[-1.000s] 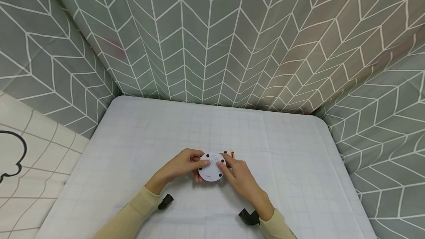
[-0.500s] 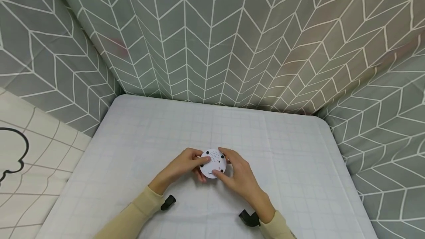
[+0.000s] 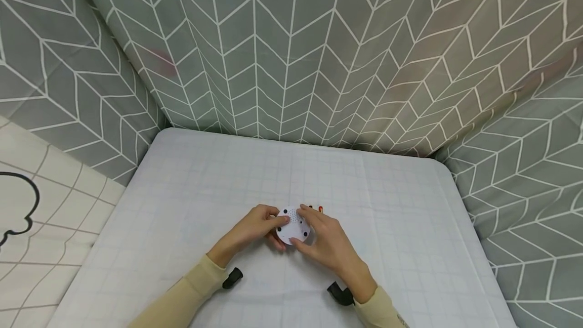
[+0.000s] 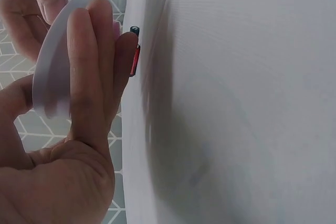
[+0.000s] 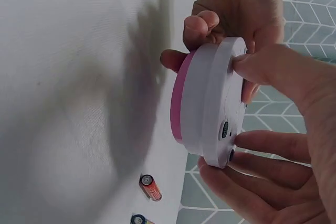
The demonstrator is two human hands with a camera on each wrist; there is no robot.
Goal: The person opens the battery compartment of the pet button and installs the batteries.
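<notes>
The right hand [image 3: 327,237] has shifted its index finger [image 3: 307,212] over the white round device [image 3: 290,232]; its fingers and those of the left hand [image 3: 254,224] clamp it above the table [image 3: 218,171].

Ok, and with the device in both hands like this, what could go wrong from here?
The round white device is raised above the table, gripped near its edge by the left hand and right hand; it might slip and drop.

The batteries lie loose on the table, so a nudge could perhaps set them rolling.
</notes>
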